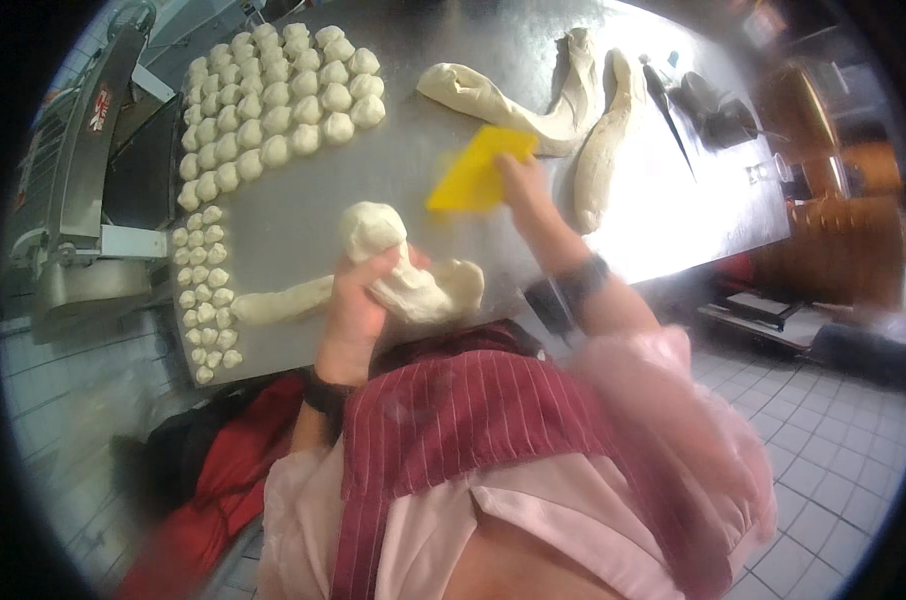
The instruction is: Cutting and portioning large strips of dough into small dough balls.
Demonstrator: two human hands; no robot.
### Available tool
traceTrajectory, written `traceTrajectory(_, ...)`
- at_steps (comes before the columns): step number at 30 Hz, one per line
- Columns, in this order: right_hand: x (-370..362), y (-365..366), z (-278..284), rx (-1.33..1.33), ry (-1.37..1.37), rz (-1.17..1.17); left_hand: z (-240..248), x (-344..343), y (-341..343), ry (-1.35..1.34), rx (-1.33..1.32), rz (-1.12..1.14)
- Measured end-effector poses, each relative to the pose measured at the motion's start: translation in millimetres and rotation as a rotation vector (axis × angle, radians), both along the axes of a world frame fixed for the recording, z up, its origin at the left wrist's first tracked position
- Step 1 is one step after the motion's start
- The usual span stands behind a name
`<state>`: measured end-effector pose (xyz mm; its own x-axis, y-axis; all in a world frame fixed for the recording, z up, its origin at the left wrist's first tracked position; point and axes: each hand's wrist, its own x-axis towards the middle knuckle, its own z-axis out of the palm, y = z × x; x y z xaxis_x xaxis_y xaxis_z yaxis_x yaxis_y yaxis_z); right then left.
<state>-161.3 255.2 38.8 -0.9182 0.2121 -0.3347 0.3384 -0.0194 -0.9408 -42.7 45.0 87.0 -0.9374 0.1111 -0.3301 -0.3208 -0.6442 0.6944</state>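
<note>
Left grip [359, 298] clamped on dough [411, 288], right grip [523, 178] on scraper [471, 174]; dough balls [276, 151], strips [601, 160] beyond.

Red lettered label [100, 109] on grey machine [79, 195]

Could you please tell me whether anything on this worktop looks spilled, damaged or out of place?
Nothing plainly stands out. The large balls sit in fairly neat rows; the small balls are a little less even, which looks minor. The left hand grips a dough lump, and the right hand holds a yellow scraper.
</note>
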Motion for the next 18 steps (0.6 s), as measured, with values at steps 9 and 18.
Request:
traceTrajectory(9, 34.7, 53.2, -72.9, 0.186, 0.174, -0.443, 5.0, -1.9, 16.4, 0.001, 0.053, 0.023)
traceTrajectory(18, -47.8, 61.2, 1.9, -0.231, 0.077, 0.033, 42.5, -29.0, 79.7, 0.154, -0.101, -0.055)
